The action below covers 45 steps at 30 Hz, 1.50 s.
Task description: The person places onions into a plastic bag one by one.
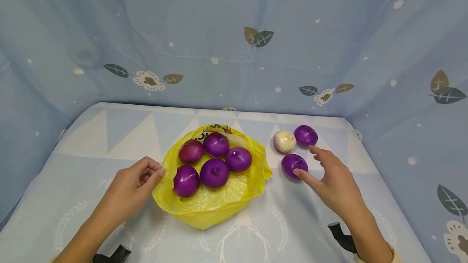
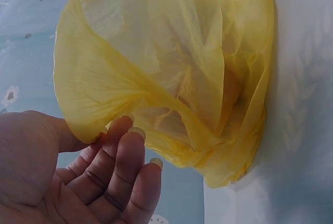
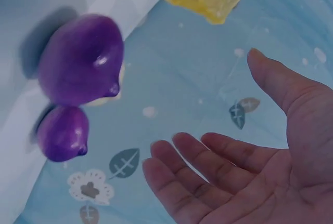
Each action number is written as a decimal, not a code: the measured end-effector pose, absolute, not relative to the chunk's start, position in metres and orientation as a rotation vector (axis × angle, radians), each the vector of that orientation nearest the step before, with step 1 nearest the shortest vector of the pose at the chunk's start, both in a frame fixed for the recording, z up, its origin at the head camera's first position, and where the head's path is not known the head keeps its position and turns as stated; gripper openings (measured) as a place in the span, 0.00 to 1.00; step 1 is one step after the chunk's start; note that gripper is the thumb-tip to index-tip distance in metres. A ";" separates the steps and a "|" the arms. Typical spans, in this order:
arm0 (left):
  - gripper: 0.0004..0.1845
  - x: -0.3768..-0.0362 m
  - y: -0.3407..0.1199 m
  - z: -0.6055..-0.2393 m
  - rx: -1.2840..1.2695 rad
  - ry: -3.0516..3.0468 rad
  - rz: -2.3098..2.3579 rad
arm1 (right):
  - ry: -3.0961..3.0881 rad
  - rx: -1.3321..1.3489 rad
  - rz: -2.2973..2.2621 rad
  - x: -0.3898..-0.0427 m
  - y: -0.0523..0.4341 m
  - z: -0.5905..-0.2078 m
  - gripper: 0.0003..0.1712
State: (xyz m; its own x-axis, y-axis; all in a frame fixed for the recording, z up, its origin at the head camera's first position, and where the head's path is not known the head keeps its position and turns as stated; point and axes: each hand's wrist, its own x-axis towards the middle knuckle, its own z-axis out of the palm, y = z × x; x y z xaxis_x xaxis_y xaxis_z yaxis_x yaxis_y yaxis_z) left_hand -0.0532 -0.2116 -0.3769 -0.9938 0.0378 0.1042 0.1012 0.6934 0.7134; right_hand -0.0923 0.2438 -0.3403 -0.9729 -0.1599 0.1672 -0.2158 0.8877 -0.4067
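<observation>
1. While the left hand (image 1: 135, 182) attends to the bag, the right hand (image 1: 334, 177) hangs over the right part of the tabletop (image 1: 80, 173), thumb and fingers spread apart, holding nothing.
2. Near purple onion (image 1: 291, 164), one: just left of the right hand and slightly toward the far edge, opposite the gap between thumb and fingers. The right wrist view shows it clear of the fingertips. Roundish, without a marked long axis; pointed tip turned away from the tabletop. The right hand is much the nearer; the left is across the bag.
3. Pale onion (image 1: 284, 141), one: beyond item 2, toward the far edge.
4. Far purple onion (image 1: 306, 135), one: immediately right of item 3, nearest of the loose lot to the far right corner.
5. Left hand: thumb and forefinger pinching the bag's left rim, remaining fingers loosely bent.
6. Yellow plastic bag (image 1: 204, 216), one: middle of the tabletop, left of the loose onions, mouth up and wide.
7. Purple onions (image 1: 215, 173), five, one redder: inside the bag, mostly toward its left and far sides.
8. Patterned blue cloth (image 1: 212, 19): behind the far edge.
</observation>
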 end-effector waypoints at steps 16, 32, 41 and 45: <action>0.10 -0.053 -0.213 -0.374 -0.089 -2.833 -1.198 | -3.067 0.142 0.774 -0.118 0.263 -0.389 0.51; 0.09 -0.054 -0.212 -0.376 -0.094 -2.833 -1.197 | -3.107 0.144 0.881 -0.132 0.272 -0.414 0.52; 0.09 -0.055 -0.214 -0.378 -0.105 -2.823 -1.189 | -3.136 0.091 0.878 -0.133 0.271 -0.414 0.52; 0.09 -0.056 -0.214 -0.378 -0.099 -2.823 -1.190 | -3.158 0.067 0.871 -0.133 0.270 -0.414 0.53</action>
